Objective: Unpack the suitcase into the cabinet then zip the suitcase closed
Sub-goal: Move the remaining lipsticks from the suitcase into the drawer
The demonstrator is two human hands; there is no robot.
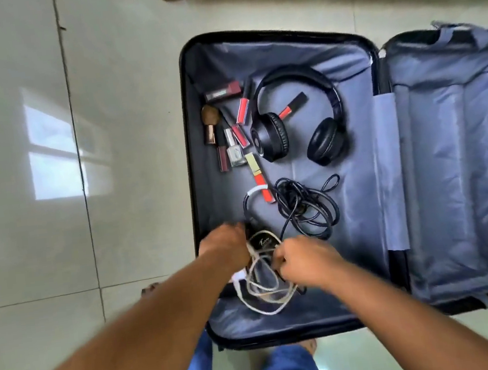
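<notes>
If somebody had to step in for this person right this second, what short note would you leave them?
Left hand: gripping the small black device at the near end of the suitcase.
Right hand: pinching the white cable tangled around that device.
Still in the open suitcase on the floor: black headphones, a coiled black cable, a makeup brush, a nail polish bottle and several lipsticks and glosses.
Done: nothing clearly unpacked yet; the cabinet is out of view.
Left: lift out the device and white cable, move everything to the cabinet, fold the lid over, zip shut.
</notes>
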